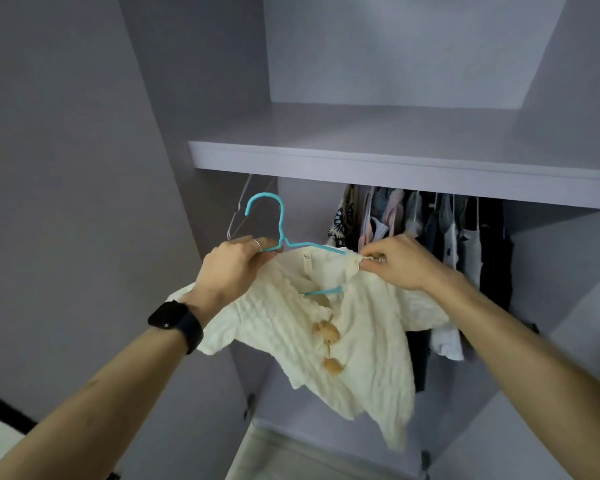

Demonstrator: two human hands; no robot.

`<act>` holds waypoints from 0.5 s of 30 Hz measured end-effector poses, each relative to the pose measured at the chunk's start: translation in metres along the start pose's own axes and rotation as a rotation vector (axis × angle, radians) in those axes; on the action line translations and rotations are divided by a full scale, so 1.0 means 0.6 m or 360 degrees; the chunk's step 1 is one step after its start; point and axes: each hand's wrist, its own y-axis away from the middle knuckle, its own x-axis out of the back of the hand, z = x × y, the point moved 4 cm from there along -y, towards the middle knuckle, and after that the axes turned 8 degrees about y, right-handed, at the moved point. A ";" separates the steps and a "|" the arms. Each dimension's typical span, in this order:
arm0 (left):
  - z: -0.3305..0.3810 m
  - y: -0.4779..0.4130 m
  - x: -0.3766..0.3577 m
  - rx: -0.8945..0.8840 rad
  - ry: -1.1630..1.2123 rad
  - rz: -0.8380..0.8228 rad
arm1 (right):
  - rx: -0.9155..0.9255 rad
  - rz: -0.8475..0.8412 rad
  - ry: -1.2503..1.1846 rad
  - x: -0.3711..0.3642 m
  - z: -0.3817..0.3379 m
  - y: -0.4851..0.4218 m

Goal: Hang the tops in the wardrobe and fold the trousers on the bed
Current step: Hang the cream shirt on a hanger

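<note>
Forearms (101,393) rise in the head view: the left grip (234,268) curls round a blue hanger (281,220) at its neck, the right grip (400,263) pinches the cream top (326,327) onto its shoulder before the wardrobe (361,161), so this top seems half-hangered, not yet hung; trousers unseen.

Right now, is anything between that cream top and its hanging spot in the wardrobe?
Nothing visible. The cream top on its teal hanger faces an open gap between a bare metal hanger and the hung clothes. The shelf hides the rail.
</note>
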 end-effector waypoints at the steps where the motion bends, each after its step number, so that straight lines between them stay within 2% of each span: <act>1: -0.006 0.003 0.001 0.0013 -0.0071 -0.0063 | 0.0022 0.0097 0.0034 -0.005 -0.001 -0.003; 4: -0.057 0.034 0.001 0.0174 -0.0331 -0.0291 | -0.0103 0.0528 -0.0027 -0.005 0.008 0.012; 6: -0.069 0.051 -0.006 0.0223 -0.0262 -0.0311 | -0.0094 0.0638 -0.0072 -0.027 0.001 0.023; 11: -0.001 0.008 -0.042 0.0262 0.0431 -0.0104 | -0.0016 0.0619 -0.0140 -0.088 -0.035 0.026; 14: 0.004 0.003 -0.044 0.0207 0.0397 -0.0141 | -0.0063 0.0450 -0.0426 -0.102 -0.031 0.030; 15: 0.001 0.004 -0.043 0.0178 0.0308 -0.0151 | -0.0046 0.0490 -0.0503 -0.102 -0.032 0.036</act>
